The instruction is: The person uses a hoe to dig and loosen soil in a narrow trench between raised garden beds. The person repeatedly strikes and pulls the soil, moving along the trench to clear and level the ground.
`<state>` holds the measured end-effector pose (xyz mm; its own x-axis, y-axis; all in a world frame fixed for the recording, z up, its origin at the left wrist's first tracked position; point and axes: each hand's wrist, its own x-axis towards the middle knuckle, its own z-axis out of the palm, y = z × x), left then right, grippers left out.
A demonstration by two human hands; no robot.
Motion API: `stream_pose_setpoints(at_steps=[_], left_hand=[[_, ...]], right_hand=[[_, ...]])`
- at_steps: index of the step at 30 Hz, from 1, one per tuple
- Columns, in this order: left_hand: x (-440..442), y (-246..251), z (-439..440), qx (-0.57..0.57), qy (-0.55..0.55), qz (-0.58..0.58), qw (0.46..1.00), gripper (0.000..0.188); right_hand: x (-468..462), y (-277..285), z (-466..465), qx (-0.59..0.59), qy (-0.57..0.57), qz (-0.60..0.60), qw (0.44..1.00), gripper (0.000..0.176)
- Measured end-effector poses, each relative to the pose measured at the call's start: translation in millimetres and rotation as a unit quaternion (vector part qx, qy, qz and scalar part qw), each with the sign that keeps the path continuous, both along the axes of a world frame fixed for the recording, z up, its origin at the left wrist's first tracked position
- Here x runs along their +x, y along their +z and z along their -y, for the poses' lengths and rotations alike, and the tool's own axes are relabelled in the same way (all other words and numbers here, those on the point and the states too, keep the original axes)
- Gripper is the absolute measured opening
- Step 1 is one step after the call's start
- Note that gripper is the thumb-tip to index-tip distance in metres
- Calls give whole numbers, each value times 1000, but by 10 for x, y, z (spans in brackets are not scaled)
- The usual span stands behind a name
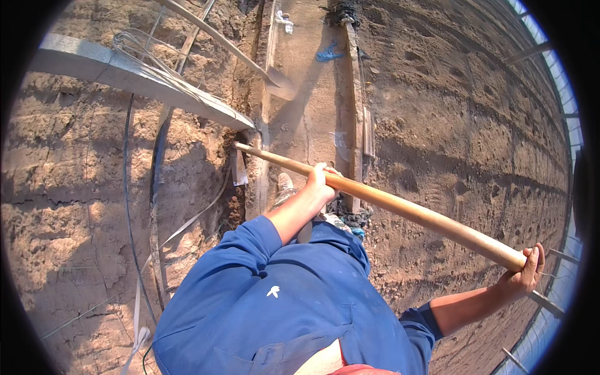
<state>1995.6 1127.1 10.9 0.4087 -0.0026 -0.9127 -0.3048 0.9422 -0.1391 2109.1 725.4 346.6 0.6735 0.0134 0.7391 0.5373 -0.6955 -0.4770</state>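
A long wooden handle (398, 201) slants across in front of my body. My left hand (323, 182) is closed around its middle part, and my right hand (522, 276) holds its thick end at the far right. The handle's other end reaches the soil at the left edge of the channel. A narrow metal piece (238, 168) stands just below that end; whether the two are joined is unclear. Farther up, a shovel (280, 84) has its blade over the channel floor (300, 61), and its handle runs out of view at the top.
A pale concrete beam (117, 72) with looped wire on it ends beside the channel. Dark hoses (127, 178) and a white strap (197, 216) cross the soil at left. Blue netting (329, 52) lies in the channel, near its right edging board (355, 93). My shoe (284, 182) is below my left hand.
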Motion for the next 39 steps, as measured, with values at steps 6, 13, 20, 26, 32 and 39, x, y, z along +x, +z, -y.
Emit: stream_pose_setpoints(at_steps=[6, 13, 20, 26, 32, 39], left_hand=[[269, 318, 254, -15, -46, 11, 999, 21], [439, 732, 360, 27, -151, 100, 983, 19], [404, 391, 428, 50, -230, 171, 957, 15], [74, 90, 38, 68, -391, 183, 899, 23], [-725, -323, -1147, 336, -442, 32, 831, 12], [-2131, -1142, -2315, 361, -419, -244, 796, 17]], right_hand=[[-484, 265, 207, 560, 383, -101, 728, 9], [-1179, 684, -263, 491, 532, -23, 690, 22], [-1059, 538, -985, 219, 729, -108, 640, 15], [-991, -158, -1774, 262, 651, -214, 680, 28], [-828, -120, -1949, 324, 579, -203, 720, 32], [-569, 0, -2151, 325, 568, -213, 725, 36]])
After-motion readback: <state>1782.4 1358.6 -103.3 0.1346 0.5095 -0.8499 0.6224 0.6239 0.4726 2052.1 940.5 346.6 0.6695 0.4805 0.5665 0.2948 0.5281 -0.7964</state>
